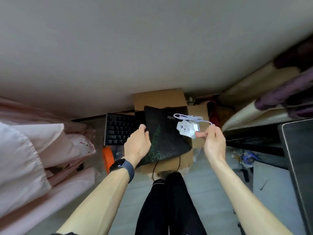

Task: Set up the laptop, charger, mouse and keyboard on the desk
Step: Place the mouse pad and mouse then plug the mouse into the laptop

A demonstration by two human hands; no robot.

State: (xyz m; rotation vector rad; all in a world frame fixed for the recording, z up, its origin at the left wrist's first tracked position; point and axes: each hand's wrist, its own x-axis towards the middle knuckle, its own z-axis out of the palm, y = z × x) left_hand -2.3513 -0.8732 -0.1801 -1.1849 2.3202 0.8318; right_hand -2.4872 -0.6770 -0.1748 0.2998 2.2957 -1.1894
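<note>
Above the open cardboard box (157, 99), right hand (213, 141) pinching white charger (187, 129) by its cable, left hand (138, 143) gripping black mouse pad (166, 133) edge, black keyboard (119, 129) just left of box.

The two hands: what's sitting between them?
In the head view, a black mouse pad on a cardboard box lies between the left hand and the right hand, which holds the white charger.
</note>
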